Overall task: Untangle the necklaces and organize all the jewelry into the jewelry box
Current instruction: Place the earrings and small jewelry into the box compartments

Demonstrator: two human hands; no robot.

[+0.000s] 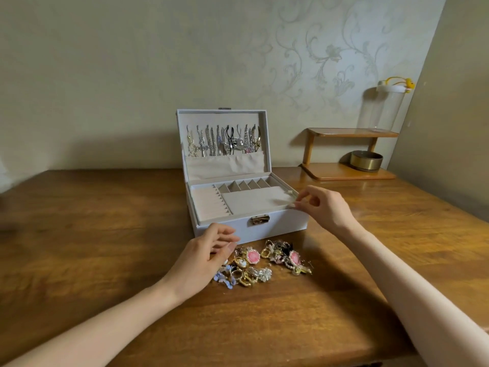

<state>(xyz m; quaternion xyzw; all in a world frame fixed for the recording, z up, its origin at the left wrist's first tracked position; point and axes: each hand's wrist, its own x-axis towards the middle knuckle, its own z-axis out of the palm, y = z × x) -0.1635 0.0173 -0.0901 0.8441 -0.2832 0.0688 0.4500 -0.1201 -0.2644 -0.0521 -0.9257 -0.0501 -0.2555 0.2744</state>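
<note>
A white jewelry box stands open on the wooden table, its lid upright. Several necklaces hang from hooks inside the lid above a fabric pocket. The top tray has ring rolls at the left and small compartments at the back. A pile of small jewelry, with pink, gold, pearl and blue pieces, lies in front of the box. My right hand pinches the tray's small tab at the box's right front corner. My left hand hovers with relaxed fingers over the pile's left edge, holding nothing.
A wooden two-tier shelf stands at the back right. It carries a clear jar with a white lid on top and a brass round tin below. Walls close in behind and at the right.
</note>
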